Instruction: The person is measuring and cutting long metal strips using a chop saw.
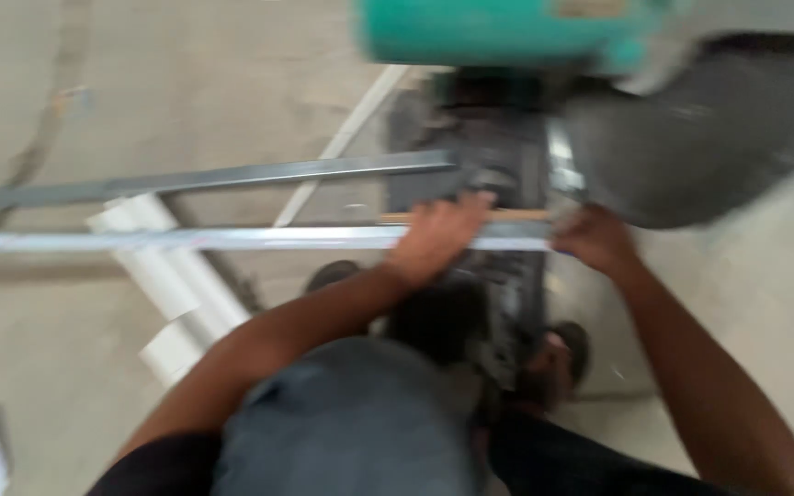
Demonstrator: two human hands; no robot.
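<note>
Crouching over a grey-clad knee [351, 413] at bottom centre, pinning a metal strip against a cut-off saw.

Pressing the left hand [443, 234] flat, fingers spread, on the pale metal strip [232, 240] running from the left edge to mid-frame; gripping the strip's end with the right hand [597, 241], fingers curled, though blur is hiding how tightly. Keeping the strip seated square on the dark saw base [507, 184] under the teal motor housing [507, 32] at top centre, judging that best for a clean cut. Holding both hands well clear of the grey blade guard [691, 147] at upper right. Leaving the second darker strip [232, 176] above and the white pipes [176, 285] at lower left undisturbed.
</note>
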